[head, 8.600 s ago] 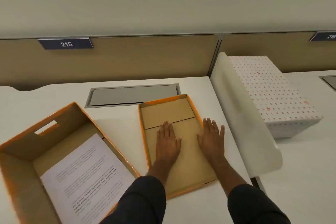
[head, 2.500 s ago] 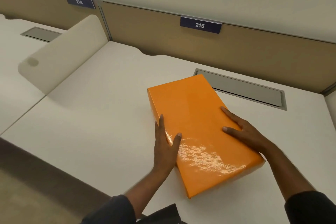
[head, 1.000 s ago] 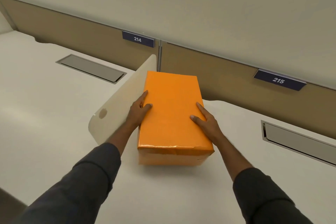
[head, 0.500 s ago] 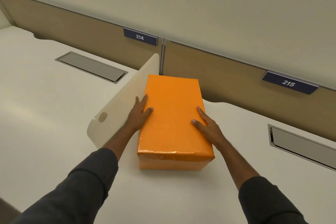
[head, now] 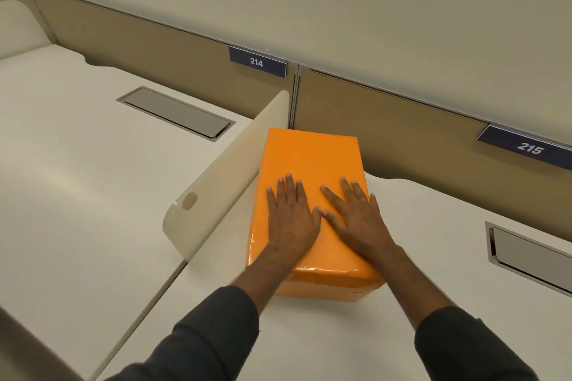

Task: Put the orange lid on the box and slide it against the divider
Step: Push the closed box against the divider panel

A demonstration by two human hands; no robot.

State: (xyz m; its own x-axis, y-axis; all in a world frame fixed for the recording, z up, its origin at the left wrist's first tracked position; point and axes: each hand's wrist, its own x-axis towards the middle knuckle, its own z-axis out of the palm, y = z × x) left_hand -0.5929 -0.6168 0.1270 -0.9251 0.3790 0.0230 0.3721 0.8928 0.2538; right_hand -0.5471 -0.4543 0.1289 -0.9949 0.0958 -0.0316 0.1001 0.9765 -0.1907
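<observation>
The orange lid [head: 311, 155] covers the box, whose lower front edge [head: 322, 289] shows beneath it. The closed box stands on the white desk [head: 309, 334] with its left side along the cream divider [head: 226, 176], its far end near the brown back panel. My left hand [head: 289, 216] and my right hand [head: 356, 216] lie flat on top of the lid, side by side, fingers spread, thumbs almost touching. Neither hand grips anything.
A brown partition [head: 402, 133] with number plates 214 [head: 257, 62] and 215 [head: 529, 148] runs along the back. Grey cable hatches are set into the left desk [head: 176, 111] and at the right edge [head: 532, 254]. Another desk lies left of the divider.
Both hands have left the sides of the box and now rest flat on the lid's top. The box stays beside the divider.
</observation>
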